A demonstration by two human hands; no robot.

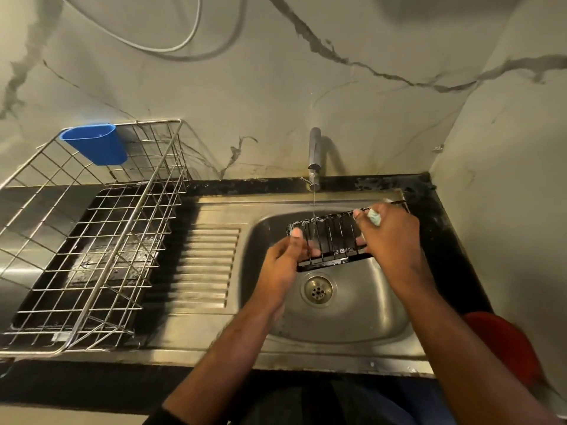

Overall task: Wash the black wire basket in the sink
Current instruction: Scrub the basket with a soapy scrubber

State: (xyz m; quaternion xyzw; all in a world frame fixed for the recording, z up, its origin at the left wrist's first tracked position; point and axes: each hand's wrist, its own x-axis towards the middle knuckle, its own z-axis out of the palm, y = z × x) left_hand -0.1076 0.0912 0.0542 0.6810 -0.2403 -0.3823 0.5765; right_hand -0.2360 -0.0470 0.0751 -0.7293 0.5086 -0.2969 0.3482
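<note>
Both hands — left hand (283, 260), right hand (388, 237) — grip black wire basket (333, 237) under tap (314, 157).

Two bare forearms, dark sleeve edge at left elbow

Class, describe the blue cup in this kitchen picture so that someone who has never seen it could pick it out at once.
Start at the steel sink and look left, past the ribbed drainboard, to the big wire rack on the counter. The blue cup hangs on the rack's far top rim, against the marble wall. It is the only blue thing, solid plastic among bare wire.
</note>
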